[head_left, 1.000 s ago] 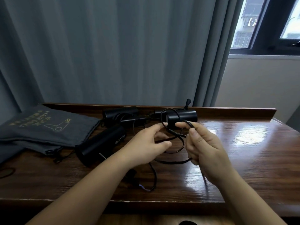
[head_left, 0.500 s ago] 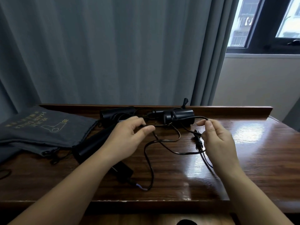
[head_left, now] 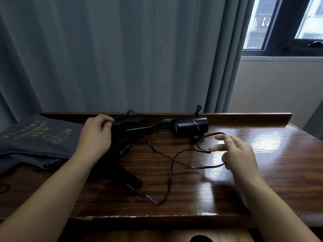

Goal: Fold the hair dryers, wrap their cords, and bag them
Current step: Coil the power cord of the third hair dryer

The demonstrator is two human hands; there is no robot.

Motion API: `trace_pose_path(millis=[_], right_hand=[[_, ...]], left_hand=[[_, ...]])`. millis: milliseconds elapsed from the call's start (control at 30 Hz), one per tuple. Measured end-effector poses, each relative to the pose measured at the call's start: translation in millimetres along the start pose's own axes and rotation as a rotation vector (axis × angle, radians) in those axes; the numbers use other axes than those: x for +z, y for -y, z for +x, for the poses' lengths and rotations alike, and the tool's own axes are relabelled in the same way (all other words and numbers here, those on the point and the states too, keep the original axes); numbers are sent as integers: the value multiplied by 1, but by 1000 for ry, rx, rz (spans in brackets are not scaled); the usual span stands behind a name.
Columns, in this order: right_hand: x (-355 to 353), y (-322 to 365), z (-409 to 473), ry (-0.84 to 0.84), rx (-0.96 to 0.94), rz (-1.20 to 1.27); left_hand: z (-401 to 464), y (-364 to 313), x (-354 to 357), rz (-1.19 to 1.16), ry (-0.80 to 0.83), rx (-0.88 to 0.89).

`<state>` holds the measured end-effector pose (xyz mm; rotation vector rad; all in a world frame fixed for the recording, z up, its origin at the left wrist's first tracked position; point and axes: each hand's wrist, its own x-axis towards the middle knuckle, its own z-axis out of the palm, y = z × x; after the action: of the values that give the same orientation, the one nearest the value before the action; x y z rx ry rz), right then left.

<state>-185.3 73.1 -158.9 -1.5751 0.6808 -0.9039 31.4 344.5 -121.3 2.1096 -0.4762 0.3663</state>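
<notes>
A: Where are the hair dryers, if we take the wooden table (head_left: 227, 198) as the reference?

B: One hair dryer (head_left: 191, 126) lies on its side near the back edge of the table, about in the middle. A second dryer (head_left: 132, 125) lies to the left of it, also by the back edge. A third dryer (head_left: 122, 165) lies nearer to the front edge of the table, partly under the left forearm, with its handle pointing to the front.

A: And the hands?

B: The left hand (head_left: 95, 135) is over the left part of the table, with the fingers curled at the end of the second dryer. I cannot tell if they really grip it. The right hand (head_left: 239, 154) is over the right half of the table. Its fingers are spread and a little blurred, and the forefinger points toward the first dryer.

A: Does the right hand hold the cord (head_left: 172, 165)?

B: The black cord runs loose over the table from the handle of the third dryer and goes under the right hand. It seems to pass by the lower fingers, but I cannot tell if they pinch it.

A: The bag?

B: A grey bag (head_left: 40, 137) with a printed dryer picture lies flat at the left end of the table.
</notes>
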Motion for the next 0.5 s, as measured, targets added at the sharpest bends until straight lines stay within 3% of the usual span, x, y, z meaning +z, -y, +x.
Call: trace_pose_path(millis=[100,300,400,500], right_hand=[[9,8,-9,65,-44,62],[15,23,-21,173,-107,209],[15,30,-26,231,-169,200],[18,35,-31,322,-218,173]], left_hand=[[-12,-8,5,98,119,51],[-47,-35,16,238,69,346],[-59,-49,23,179,65,631],[-60,-63,35,44,243,801]])
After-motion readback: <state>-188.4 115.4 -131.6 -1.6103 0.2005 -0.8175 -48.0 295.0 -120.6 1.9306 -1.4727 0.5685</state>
